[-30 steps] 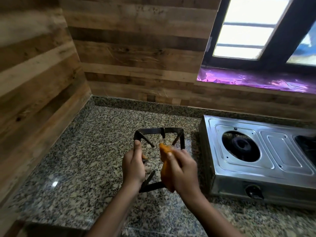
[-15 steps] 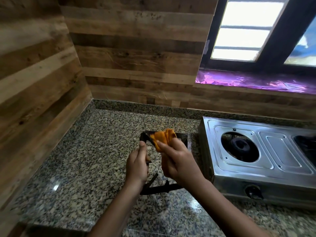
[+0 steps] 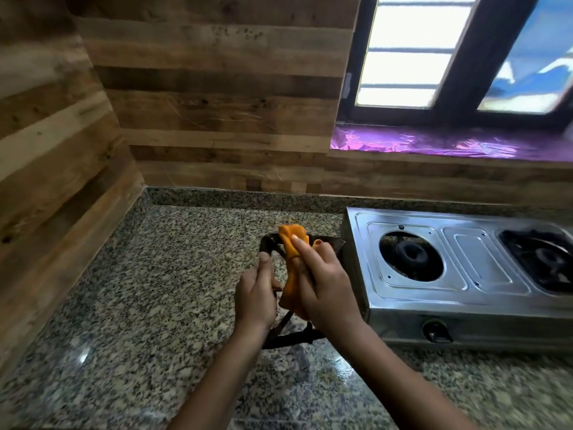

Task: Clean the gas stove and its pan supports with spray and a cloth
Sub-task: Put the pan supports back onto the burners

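A black square pan support (image 3: 288, 338) is tilted up off the granite counter, left of the stove. My left hand (image 3: 255, 294) grips its left bar. My right hand (image 3: 322, 285) holds an orange cloth (image 3: 291, 243) and presses it over the support's far bar. Both hands hide most of the frame. The steel two-burner gas stove (image 3: 483, 259) stands at the right; its left burner (image 3: 410, 254) is bare, without a support, and its right burner (image 3: 547, 259) carries a black support. No spray bottle is in view.
The speckled granite counter (image 3: 139, 305) fills the corner between two wood-panelled walls (image 3: 217, 103). A window with a purple foil sill (image 3: 434, 141) sits behind the stove. A black knob (image 3: 435, 330) is on the stove's front.
My right hand has moved the orange cloth from the support's middle up to its far bar. The view has shifted slightly toward the counter; my left hand keeps its grip.
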`<action>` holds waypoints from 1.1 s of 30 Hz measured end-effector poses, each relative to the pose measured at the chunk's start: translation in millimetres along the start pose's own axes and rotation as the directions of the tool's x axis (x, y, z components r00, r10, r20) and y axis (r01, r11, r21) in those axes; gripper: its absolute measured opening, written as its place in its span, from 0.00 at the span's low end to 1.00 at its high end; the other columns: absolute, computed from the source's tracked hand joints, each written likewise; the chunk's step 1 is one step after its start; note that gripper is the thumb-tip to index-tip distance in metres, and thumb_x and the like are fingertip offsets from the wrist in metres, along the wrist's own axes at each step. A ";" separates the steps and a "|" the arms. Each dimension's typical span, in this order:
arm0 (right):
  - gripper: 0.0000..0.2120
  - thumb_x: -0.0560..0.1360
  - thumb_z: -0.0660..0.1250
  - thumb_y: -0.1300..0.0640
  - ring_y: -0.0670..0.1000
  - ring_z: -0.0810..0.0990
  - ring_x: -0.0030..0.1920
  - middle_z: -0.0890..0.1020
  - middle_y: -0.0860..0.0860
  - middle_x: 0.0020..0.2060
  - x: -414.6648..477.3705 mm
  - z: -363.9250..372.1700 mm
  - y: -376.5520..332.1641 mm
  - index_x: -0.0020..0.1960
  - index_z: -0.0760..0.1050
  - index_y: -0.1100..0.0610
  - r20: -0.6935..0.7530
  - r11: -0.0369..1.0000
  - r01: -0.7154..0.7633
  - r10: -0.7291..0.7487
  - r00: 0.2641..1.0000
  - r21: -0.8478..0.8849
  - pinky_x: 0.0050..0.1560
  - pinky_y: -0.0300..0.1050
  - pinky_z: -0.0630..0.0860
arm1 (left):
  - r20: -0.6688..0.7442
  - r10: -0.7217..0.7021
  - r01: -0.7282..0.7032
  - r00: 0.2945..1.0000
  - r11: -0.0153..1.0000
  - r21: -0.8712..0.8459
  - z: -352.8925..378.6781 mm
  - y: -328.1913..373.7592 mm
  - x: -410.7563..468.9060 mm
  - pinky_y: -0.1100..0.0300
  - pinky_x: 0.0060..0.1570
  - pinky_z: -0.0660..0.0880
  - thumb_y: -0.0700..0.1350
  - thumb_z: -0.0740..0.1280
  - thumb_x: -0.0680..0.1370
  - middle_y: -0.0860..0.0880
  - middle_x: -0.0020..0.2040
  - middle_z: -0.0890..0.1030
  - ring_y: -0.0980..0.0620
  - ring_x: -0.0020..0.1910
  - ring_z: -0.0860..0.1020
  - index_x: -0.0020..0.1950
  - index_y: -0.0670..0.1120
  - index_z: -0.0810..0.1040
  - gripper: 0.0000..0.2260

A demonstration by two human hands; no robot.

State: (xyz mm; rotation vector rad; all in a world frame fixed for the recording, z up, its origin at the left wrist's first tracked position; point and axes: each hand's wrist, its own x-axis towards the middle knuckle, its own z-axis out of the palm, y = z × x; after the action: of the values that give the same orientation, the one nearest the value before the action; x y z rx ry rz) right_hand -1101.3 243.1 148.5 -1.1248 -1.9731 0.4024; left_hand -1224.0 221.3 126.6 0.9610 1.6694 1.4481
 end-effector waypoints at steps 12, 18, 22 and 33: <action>0.16 0.82 0.56 0.55 0.59 0.82 0.55 0.82 0.56 0.59 -40.9 -66.3 44.5 0.65 0.75 0.55 0.016 0.186 -0.224 0.735 0.678 0.957 0.46 0.57 0.83 | -0.173 -0.088 0.032 0.981 0.953 -0.300 73.6 13.6 -20.8 0.57 0.27 0.62 0.59 0.55 0.81 0.52 0.21 0.66 0.52 0.20 0.65 0.31 0.45 0.67 0.24; 0.30 0.68 0.68 0.45 0.61 0.79 0.60 0.78 0.60 0.64 -32.4 -100.8 87.1 0.68 0.73 0.54 0.099 0.033 -0.192 0.764 0.638 0.981 0.60 0.60 0.75 | -0.241 -0.156 0.019 0.958 0.872 -0.489 104.1 35.1 -28.8 0.62 0.23 0.60 0.62 0.56 0.79 0.49 0.24 0.64 0.54 0.18 0.62 0.32 0.45 0.66 0.24; 0.18 0.78 0.59 0.51 0.54 0.82 0.46 0.82 0.58 0.59 -25.2 -104.3 91.7 0.66 0.76 0.52 0.235 -0.118 -0.215 0.696 0.678 0.970 0.49 0.53 0.76 | -0.265 -0.226 0.025 0.938 0.803 -0.596 130.7 45.1 -39.2 0.63 0.21 0.60 0.62 0.53 0.81 0.49 0.23 0.64 0.53 0.19 0.61 0.31 0.48 0.67 0.24; 0.11 0.80 0.58 0.52 0.53 0.79 0.40 0.80 0.54 0.39 37.9 -138.7 125.5 0.51 0.77 0.56 0.175 -0.068 -0.176 0.677 0.715 0.982 0.41 0.44 0.77 | -0.279 0.165 -0.270 0.946 0.877 -0.398 147.3 44.0 -67.4 0.53 0.36 0.81 0.64 0.55 0.75 0.45 0.44 0.78 0.47 0.39 0.80 0.58 0.49 0.69 0.21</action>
State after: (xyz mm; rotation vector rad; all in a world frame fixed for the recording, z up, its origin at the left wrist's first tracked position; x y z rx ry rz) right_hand -932.7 328.1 176.6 -0.7064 -0.4198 1.5027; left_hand -1059.3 233.6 156.5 0.7625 1.3322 2.0516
